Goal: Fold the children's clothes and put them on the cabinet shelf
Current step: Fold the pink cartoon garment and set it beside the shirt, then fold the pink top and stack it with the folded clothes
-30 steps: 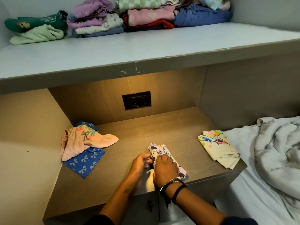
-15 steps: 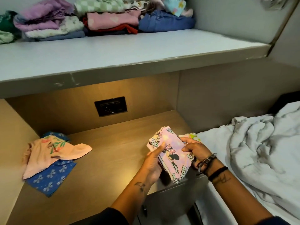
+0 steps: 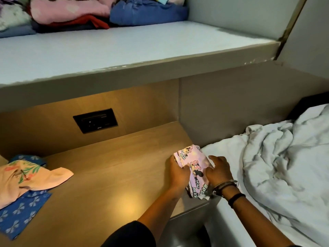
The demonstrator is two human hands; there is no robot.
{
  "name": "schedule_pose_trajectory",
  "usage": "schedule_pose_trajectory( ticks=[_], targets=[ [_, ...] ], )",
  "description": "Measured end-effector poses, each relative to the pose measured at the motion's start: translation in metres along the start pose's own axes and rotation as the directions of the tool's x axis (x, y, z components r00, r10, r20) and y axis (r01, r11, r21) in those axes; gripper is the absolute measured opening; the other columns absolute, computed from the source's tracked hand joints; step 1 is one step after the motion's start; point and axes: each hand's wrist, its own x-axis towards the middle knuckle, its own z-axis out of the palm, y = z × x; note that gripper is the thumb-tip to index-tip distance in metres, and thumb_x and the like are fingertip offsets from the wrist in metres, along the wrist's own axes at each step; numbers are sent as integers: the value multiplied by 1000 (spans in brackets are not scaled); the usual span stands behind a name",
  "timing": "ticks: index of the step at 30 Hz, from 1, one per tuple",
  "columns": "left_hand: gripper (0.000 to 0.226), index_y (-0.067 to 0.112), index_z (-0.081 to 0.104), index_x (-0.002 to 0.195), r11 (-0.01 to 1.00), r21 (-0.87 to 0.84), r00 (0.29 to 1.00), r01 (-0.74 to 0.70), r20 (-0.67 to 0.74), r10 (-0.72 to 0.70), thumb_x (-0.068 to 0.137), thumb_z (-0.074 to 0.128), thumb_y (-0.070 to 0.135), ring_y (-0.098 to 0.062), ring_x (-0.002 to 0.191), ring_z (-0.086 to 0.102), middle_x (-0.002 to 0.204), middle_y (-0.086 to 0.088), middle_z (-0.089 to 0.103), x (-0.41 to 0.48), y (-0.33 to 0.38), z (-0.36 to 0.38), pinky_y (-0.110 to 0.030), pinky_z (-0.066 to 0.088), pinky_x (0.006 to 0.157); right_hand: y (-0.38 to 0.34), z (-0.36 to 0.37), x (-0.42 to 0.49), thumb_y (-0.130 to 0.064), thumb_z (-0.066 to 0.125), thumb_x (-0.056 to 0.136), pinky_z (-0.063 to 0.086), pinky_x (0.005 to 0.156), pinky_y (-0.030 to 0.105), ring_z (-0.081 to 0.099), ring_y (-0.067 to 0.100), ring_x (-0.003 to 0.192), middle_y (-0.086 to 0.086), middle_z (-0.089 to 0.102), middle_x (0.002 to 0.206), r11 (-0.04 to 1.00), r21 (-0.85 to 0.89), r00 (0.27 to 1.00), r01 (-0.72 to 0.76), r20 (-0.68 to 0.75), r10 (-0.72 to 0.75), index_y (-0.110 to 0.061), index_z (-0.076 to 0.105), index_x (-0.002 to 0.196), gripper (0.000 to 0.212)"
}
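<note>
A folded pink cartoon-print garment [image 3: 195, 164] lies at the right end of the wooden nightstand top [image 3: 110, 175]. It covers the cream garment that lay there earlier. My left hand [image 3: 179, 172] grips its left edge, thumb on top. On the garment's right side rests my right hand [image 3: 218, 171], fingers spread and fairly straight, bracelets on the wrist. At the left end, a peach floral garment [image 3: 26, 177] lies unfolded over a blue patterned one [image 3: 19, 214]. Folded clothes [image 3: 106, 13] are stacked at the back of the grey cabinet shelf [image 3: 124, 49] above.
A black socket panel [image 3: 95, 120] sits in the wooden back wall. A bed with a crumpled white duvet [image 3: 284, 157] lies directly right of the nightstand. The shelf's front edge overhangs the nightstand.
The pink garment was pressed at the nightstand's front, lifted in both hands, then set down at the right end on the cream garment. The view turned right.
</note>
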Motion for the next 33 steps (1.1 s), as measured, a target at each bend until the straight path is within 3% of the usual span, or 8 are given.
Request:
schedule_pose_trajectory(
  ticks=[3,7,14,19,22,27,30,33],
  targets=[
    [87,21,20,152,739,624,923,-252,-74,377,82,71,14,-29,143,30,157,-9,28,-2,-9,-3,-46,34,113,5,9,-3,-26,58,81,44,97,48,46,38,124,16,42,146,874,-405,942,268,-83,-327,-16,53,131,52],
    [59,31,29,150,222,811,803,-541,419,425,94,48,25,-27,151,9,164,-3,19,17,-23,-12,-50,3,119,16,31,-5,-42,26,93,10,119,49,11,26,149,3,11,163,698,-562,894,443,218,-392,-27,20,151,61],
    [56,30,21,154,223,739,764,-636,562,316,101,21,48,-22,152,3,165,3,13,23,-30,-37,-48,-5,120,17,28,-9,-47,17,98,-3,119,48,-6,23,150,1,-6,164,642,-643,907,417,333,-256,-26,0,153,61],
    [59,26,32,150,463,684,820,-564,395,415,98,37,51,-15,151,7,164,1,18,-3,-23,-116,-44,-2,122,-32,17,-34,-53,23,89,12,116,55,17,29,147,5,18,162,614,-664,903,427,274,-331,-29,30,147,63],
    [46,22,55,134,505,740,833,-445,135,537,93,47,41,-18,146,28,155,-3,40,-17,-39,-225,-43,12,122,-93,49,-56,-47,45,87,38,105,59,49,37,128,13,57,136,602,-535,781,593,198,-593,-18,62,123,50],
    [51,12,48,141,465,884,821,39,-294,489,91,53,18,-28,142,35,152,-11,42,-20,-43,-416,-39,19,118,-230,168,-94,-48,51,88,26,112,41,35,23,139,2,42,150,410,-373,552,832,479,-683,-25,51,132,49],
    [69,15,28,151,330,906,866,263,-373,334,90,59,26,-29,144,26,158,-10,28,-17,-44,-498,-41,18,118,-303,250,-119,-46,49,88,34,104,39,44,27,129,6,50,141,319,-269,416,909,528,-740,-21,55,126,46],
    [61,16,34,146,158,959,905,235,-275,324,92,58,30,-30,133,40,150,-12,38,-22,-60,-548,-40,34,111,-348,314,-135,-38,55,84,37,98,39,46,29,124,6,54,134,276,-291,399,916,589,-703,-19,55,123,44]
  ],
)
